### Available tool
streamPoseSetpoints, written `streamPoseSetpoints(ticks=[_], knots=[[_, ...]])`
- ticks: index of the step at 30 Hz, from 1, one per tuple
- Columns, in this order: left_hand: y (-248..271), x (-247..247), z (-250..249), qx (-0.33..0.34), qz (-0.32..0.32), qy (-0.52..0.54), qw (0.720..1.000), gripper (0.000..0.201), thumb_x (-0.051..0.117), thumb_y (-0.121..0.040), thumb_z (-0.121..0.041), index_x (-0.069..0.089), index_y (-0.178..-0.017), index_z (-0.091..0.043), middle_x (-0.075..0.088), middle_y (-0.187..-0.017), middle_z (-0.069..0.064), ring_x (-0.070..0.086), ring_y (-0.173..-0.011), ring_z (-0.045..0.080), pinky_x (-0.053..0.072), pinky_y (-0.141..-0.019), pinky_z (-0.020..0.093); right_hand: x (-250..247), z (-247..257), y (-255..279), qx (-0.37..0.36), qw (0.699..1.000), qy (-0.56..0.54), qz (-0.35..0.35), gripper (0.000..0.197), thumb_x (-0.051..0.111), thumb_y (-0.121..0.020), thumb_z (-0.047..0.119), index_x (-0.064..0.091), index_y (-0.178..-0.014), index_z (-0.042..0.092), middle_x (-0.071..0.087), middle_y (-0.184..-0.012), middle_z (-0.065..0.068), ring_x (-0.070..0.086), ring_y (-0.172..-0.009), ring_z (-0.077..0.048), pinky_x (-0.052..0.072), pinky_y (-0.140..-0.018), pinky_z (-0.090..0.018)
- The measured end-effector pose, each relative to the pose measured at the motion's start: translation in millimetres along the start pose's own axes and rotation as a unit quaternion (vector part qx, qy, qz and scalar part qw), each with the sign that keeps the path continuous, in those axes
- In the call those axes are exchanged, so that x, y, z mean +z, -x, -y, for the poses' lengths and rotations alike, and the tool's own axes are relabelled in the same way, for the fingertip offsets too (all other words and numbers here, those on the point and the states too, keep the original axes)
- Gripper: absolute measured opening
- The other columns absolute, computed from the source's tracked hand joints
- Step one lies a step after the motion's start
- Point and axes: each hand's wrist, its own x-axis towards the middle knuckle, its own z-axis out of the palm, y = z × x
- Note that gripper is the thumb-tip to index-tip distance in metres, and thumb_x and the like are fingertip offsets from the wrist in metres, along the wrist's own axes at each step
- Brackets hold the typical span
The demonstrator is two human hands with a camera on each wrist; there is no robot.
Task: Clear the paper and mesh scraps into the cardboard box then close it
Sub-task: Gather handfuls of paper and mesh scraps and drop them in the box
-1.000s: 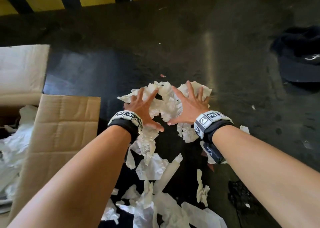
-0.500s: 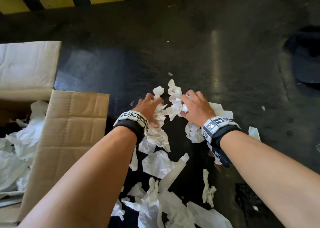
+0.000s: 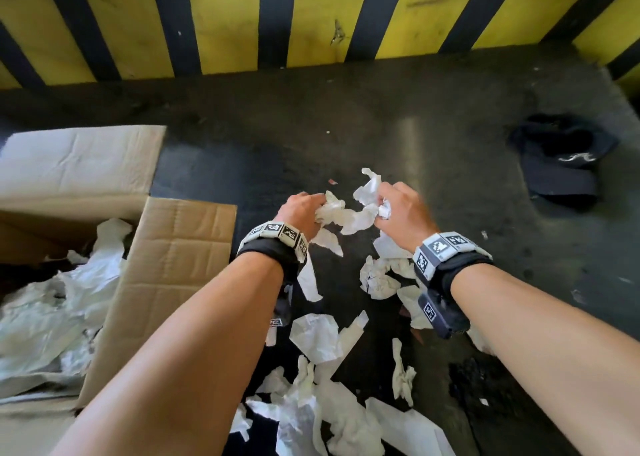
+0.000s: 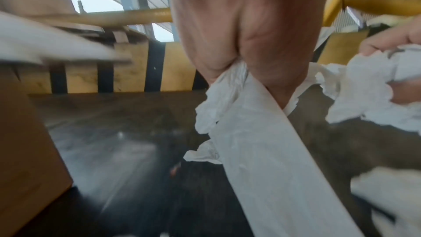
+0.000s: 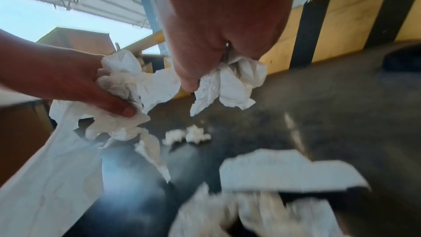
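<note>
Clutching crumpled paper scraps [image 3: 349, 213], left hand [image 3: 301, 213] and right hand [image 3: 403, 210], both grips curled tight

So both hands were spread flat over the paper scraps [image 3: 349, 213] a second ago. Now the left hand [image 3: 300, 213] and right hand [image 3: 403, 210] are bunching them up in curled fingers [image 5: 123, 109] and lifting them off the floor [image 3: 398, 109], right of the cardboard box [image 3: 173, 255].
</note>
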Motion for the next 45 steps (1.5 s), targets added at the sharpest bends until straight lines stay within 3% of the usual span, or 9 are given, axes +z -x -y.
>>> streamPoseSetpoints(ticks=[6, 11, 14, 18, 21, 25, 32, 39, 45], knots=[[40, -102, -3, 0.033, -0.13, 0.025, 0.991, 0.025, 0.066, -0.086, -0.018, 0.062, -0.11, -0.012, 0.065, -0.104, 0.014, 0.061, -0.097, 0.033, 0.044, -0.074, 0.032, -65, 74, 10, -0.019, 0.997, -0.023, -0.077, 0.02, 0.071, -0.079, 0.011, 0.058, -0.094, 0.015, 0.054, -0.093, -0.006, 0.055, -0.077, -0.029, 0.046, -0.062, -0.031], [105, -183, 37, 0.026, -0.216, 0.042, 0.975, 0.031, 0.067, -0.087, -0.02, 0.062, -0.117, -0.013, 0.065, -0.109, 0.013, 0.06, -0.1, 0.031, 0.045, -0.081, 0.032, -77, 170, 18, -0.07, 0.991, -0.041, -0.107, 0.02, 0.072, -0.079, 0.013, 0.058, -0.094, 0.015, 0.055, -0.094, -0.006, 0.05, -0.078, -0.023, 0.031, -0.054, -0.024], [149, -216, 90, -0.004, -0.264, 0.026, 0.964, 0.029, 0.066, -0.087, -0.019, 0.061, -0.114, -0.011, 0.064, -0.107, 0.014, 0.06, -0.099, 0.032, 0.039, -0.077, 0.027, -61, 237, 25, -0.119, 0.984, -0.078, -0.108, 0.023, 0.073, -0.076, 0.013, 0.056, -0.09, 0.017, 0.055, -0.091, -0.003, 0.049, -0.077, -0.019, 0.028, -0.054, -0.017], [208, -232, 173, -0.074, -0.293, 0.011, 0.953, 0.026, 0.065, -0.087, -0.017, 0.059, -0.112, -0.011, 0.062, -0.105, 0.015, 0.059, -0.093, 0.031, 0.038, -0.073, 0.03, -18, 322, 41, -0.166, 0.976, -0.125, -0.073, 0.024, 0.076, -0.075, 0.015, 0.058, -0.092, 0.014, 0.06, -0.095, -0.005, 0.052, -0.08, -0.018, 0.036, -0.06, -0.024], [244, -225, 231, -0.118, -0.312, 0.021, 0.942, 0.036, 0.063, -0.089, -0.018, 0.058, -0.124, -0.013, 0.06, -0.115, 0.016, 0.059, -0.102, 0.033, 0.042, -0.081, 0.033, 22, 375, 54, -0.199, 0.969, -0.144, -0.029, 0.022, 0.076, -0.079, 0.019, 0.059, -0.093, 0.013, 0.059, -0.094, -0.006, 0.055, -0.082, -0.019, 0.036, -0.061, -0.018], [277, -205, 289, -0.164, -0.321, 0.036, 0.932, 0.039, 0.062, -0.091, -0.023, 0.055, -0.127, -0.013, 0.055, -0.115, 0.019, 0.057, -0.106, 0.039, 0.045, -0.086, 0.038, 74, 423, 64, -0.192, 0.971, -0.14, 0.013, 0.027, 0.074, -0.085, 0.031, 0.058, -0.1, 0.016, 0.06, -0.103, -0.009, 0.059, -0.091, -0.023, 0.044, -0.072, -0.028], [299, -178, 349, -0.184, -0.177, 0.051, 0.965, 0.087, 0.067, -0.073, -0.065, 0.038, -0.146, -0.029, 0.048, -0.143, 0.007, 0.052, -0.126, 0.027, 0.041, -0.105, 0.036, 128, 448, 66, -0.15, 0.975, -0.107, 0.123, 0.062, 0.077, -0.078, 0.05, 0.051, -0.129, 0.027, 0.051, -0.133, -0.005, 0.052, -0.12, -0.021, 0.045, -0.095, -0.034], [303, -185, 356, -0.2, -0.169, 0.017, 0.965, 0.058, 0.057, -0.092, -0.052, 0.045, -0.143, -0.028, 0.058, -0.135, 0.005, 0.055, -0.121, 0.023, 0.04, -0.098, 0.03, 124, 439, 64, -0.147, 0.975, -0.132, 0.106, 0.036, 0.059, -0.093, 0.044, 0.058, -0.126, 0.03, 0.067, -0.12, 0.002, 0.065, -0.107, -0.016, 0.056, -0.088, -0.039], [260, -209, 292, -0.135, -0.149, 0.021, 0.979, 0.046, 0.057, -0.094, -0.048, 0.054, -0.135, -0.027, 0.059, -0.132, 0.003, 0.057, -0.116, 0.023, 0.039, -0.085, 0.026, 66, 388, 70, -0.143, 0.987, -0.043, 0.05, 0.031, 0.057, -0.094, 0.036, 0.057, -0.125, 0.034, 0.066, -0.123, 0.002, 0.063, -0.111, -0.021, 0.055, -0.09, -0.042]])
